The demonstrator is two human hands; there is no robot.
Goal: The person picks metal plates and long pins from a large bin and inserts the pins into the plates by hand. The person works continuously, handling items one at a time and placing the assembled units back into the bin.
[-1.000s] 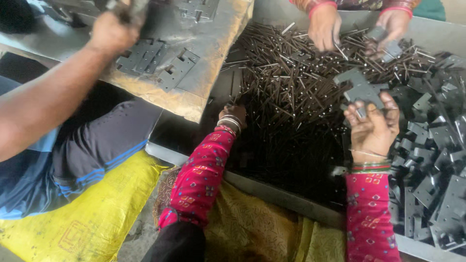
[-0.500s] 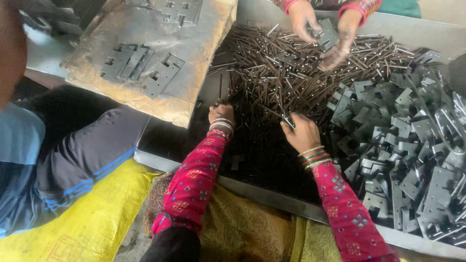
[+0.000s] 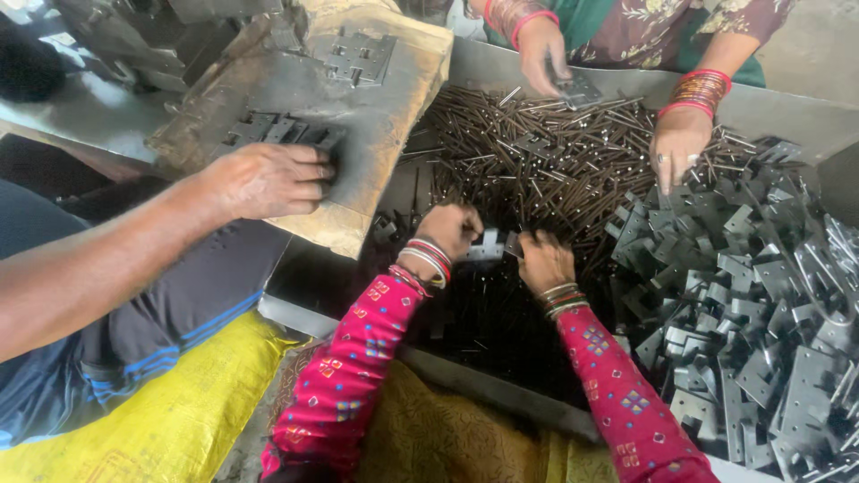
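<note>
Grey metal bracket [image 3: 488,246] sits pinched between both curled hands [image 3: 497,246], its middle showing, ends hidden by fingers.

surface: grey metal tray [image 3: 501,394], rim crossing from 7 to 5 o'clock | 11 o'clock: worn wooden block [image 3: 376,152], chipped and stained dark | 8 o'clock: yellow woven sack [image 3: 170,429] | 10 o'clock: pale grey floor [image 3: 80,112] | 2 o'clock: plain grey wall [image 3: 823,45] | light: soft, even daylight
</note>
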